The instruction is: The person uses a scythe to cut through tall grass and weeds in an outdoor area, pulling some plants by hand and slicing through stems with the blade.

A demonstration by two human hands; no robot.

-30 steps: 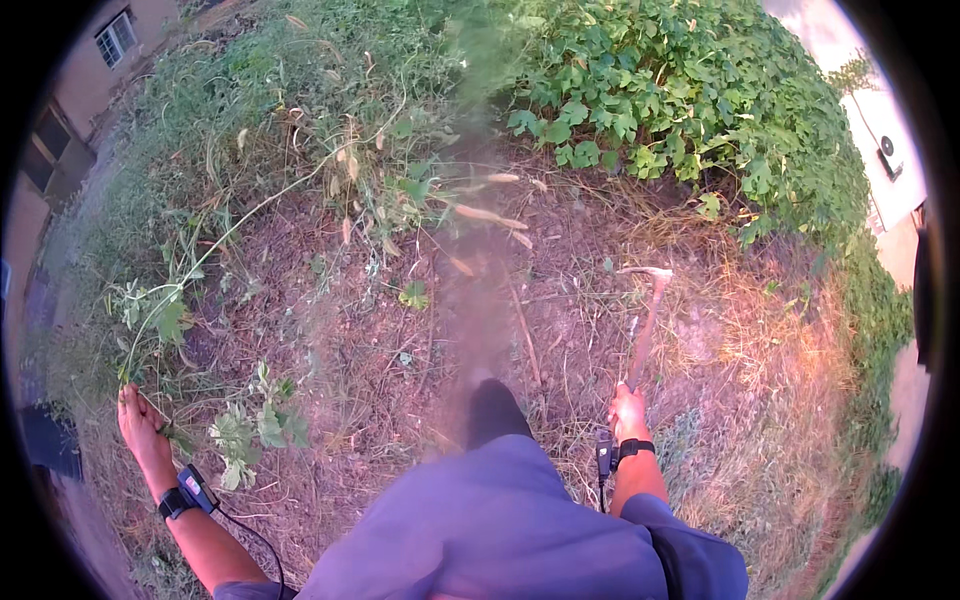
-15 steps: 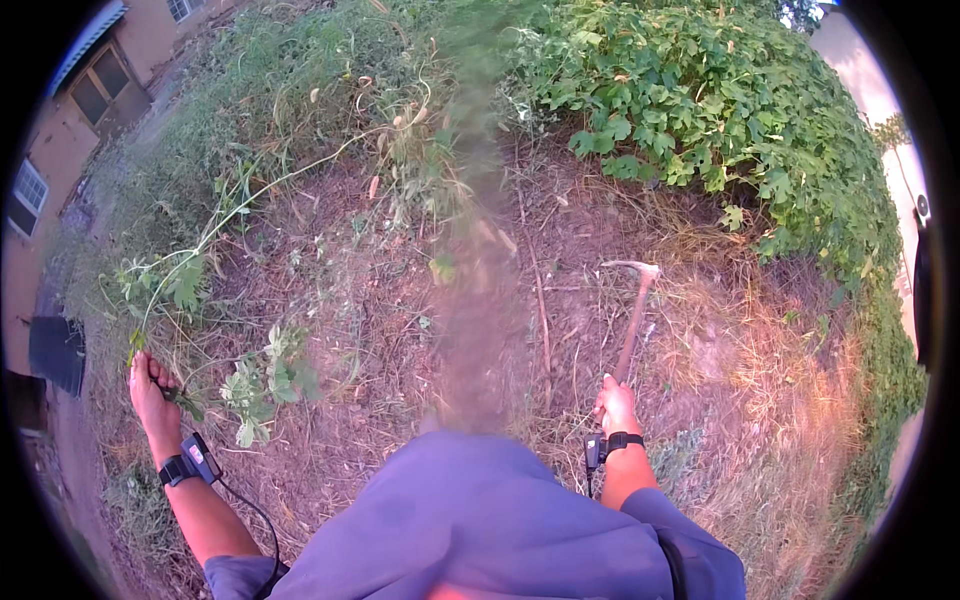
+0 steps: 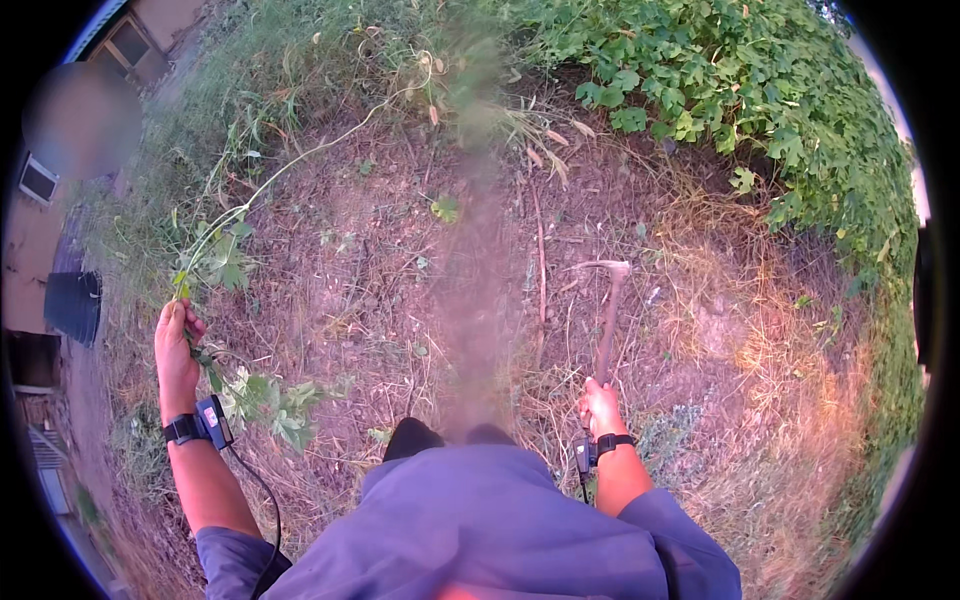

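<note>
The left hand has its grip clamped round a bunch of pulled weeds, a long pale stem arching from them up and right over the bare soil; more leafy stems hang below the fist, beside the wrist device. The right hand is closed round the lower end of a hoe handle (wooden, weathered), whose head rests on the ground well ahead of the feet. Green leafy plants border the patch at upper right.
</note>
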